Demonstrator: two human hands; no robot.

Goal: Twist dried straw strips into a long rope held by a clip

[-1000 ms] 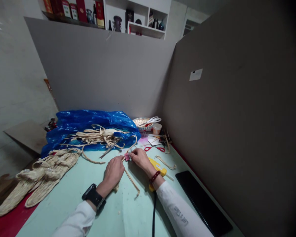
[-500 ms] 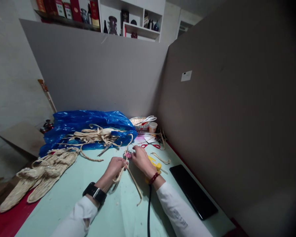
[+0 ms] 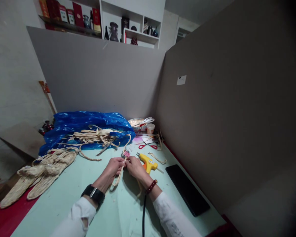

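Both hands meet just below a pink binder clip, which grips a pale braided straw cord. With fingers pinched, my left hand holds straw strands of this cord, and a folded length hangs below it. Close against it, my right hand is closed on a strand at the same spot; a loose end shows beneath that wrist. Fingertips partly hide the strands where the hands meet. A yellow glue gun lies just right of my right hand, its black cable running toward me.
Straw strips lie on a blue plastic bag at the back. Woven straw slippers rest at left. Red-handled scissors, a basket and a paper cup are behind. A black phone-like slab lies right. Grey partitions enclose the table.
My right hand has come down from beside the clip to the strands below it, next to my left hand. More of the glue gun now shows. The view has shifted slightly.
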